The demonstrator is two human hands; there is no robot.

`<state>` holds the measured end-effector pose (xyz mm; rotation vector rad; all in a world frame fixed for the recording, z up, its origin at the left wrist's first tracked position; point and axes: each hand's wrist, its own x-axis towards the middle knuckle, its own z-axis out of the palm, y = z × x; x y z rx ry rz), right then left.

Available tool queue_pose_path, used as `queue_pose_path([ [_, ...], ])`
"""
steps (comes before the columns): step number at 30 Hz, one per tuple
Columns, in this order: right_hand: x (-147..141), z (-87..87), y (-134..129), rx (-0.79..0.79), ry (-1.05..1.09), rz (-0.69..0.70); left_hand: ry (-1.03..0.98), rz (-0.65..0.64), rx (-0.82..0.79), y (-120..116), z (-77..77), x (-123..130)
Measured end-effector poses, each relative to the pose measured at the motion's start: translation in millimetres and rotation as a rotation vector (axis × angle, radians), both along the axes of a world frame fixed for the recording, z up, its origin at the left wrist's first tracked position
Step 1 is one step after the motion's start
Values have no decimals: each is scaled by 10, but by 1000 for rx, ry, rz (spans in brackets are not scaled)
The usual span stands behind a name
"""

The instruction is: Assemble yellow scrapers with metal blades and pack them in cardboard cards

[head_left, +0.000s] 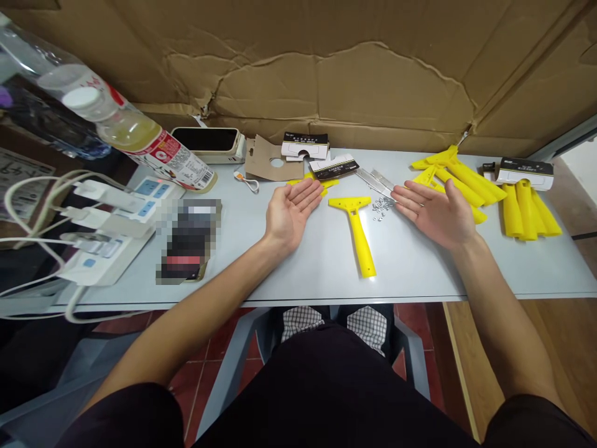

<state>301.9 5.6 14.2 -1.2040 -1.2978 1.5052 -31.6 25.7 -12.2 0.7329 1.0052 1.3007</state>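
Palm up and fingers stretched out, my left hand point(291, 214) holds nothing and rests left of a yellow scraper handle point(359, 239) lying on the white table point(303, 280). My right hand point(436, 214) is likewise palm up with fingers spread, to the right of that handle. Small metal nuts or screws point(382, 208) lie in a pile near the right fingertips, beside thin metal blades point(373, 180). Another yellow piece point(330, 184) is partly hidden behind my left fingers. Several yellow handles point(471, 180) lie behind my right hand.
More yellow parts point(527, 211) sit at the right by a black-and-white package point(526, 171). Similar packages point(305, 146) and brown card point(265, 158) lie at the back. A bottle point(163, 152), phone point(191, 239), white-cased device point(208, 143) and corded power strip point(116, 242) occupy the left.
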Motion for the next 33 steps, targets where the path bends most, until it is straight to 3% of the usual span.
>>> queue_pose_path([
  [7, -25, -2, -11, -61, 98, -53, 56, -34, -44, 1, 69, -40],
  [12, 70, 110, -19, 19, 19, -152, 248, -6, 169, -2, 229, -132],
  [15, -2, 185, -54, 106, -207, -117, 400, -88, 272, -35, 270, -129],
  [17, -178, 190, -121, 139, -455, -51, 636, -220, 345, -76, 247, -96],
  [21, -696, 68, -331, 229, -781, 37, 1132, -463, 566, -167, 135, -19],
  [24, -973, -43, -431, 291, -909, 106, 1288, -531, 678, -207, 72, 11],
  [28, -1052, -98, -402, 307, -912, 150, 1317, -511, 650, -201, 70, 5],
  [33, -959, -59, -305, 224, -793, 90, 1468, -307, 587, -32, 169, -189],
])
